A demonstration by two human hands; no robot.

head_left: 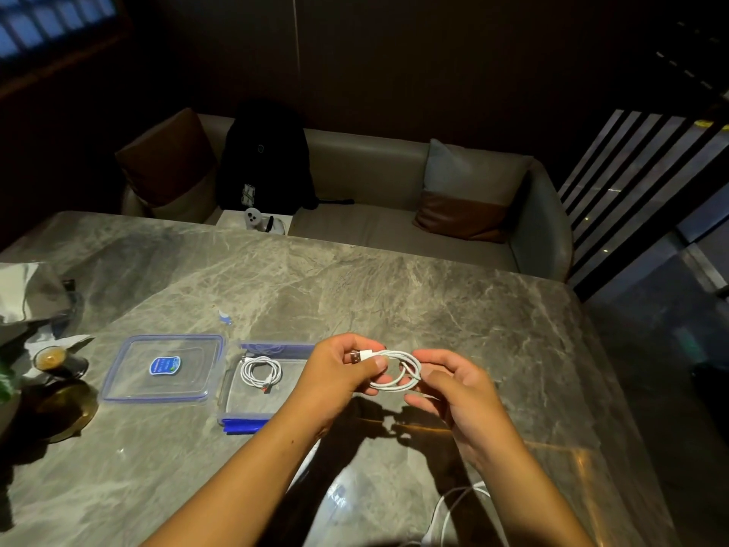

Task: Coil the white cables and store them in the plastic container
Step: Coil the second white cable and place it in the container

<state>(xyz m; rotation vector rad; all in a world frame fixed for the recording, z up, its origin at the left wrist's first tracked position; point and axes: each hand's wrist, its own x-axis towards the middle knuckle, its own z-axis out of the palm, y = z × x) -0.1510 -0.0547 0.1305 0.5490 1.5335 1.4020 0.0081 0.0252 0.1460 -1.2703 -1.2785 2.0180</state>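
Observation:
A white cable (398,371), wound into a small coil, hangs above the marble table between both hands. My left hand (343,373) pinches the coil at its USB plug end. My right hand (453,388) holds the coil's right side with curled fingers. The clear plastic container (236,404) with blue clips stands just left of my left hand. Inside it lies another coiled white cable (260,372). A loose white cable (453,507) trails near the table's front edge, beneath my right forearm.
The container's lid (161,369) with a blue label lies flat to the left. Further left stand a glass of dark drink (55,361) and crumpled foil. A small bottle (224,317) sits behind the lid. A sofa with cushions and a black backpack lies beyond the table.

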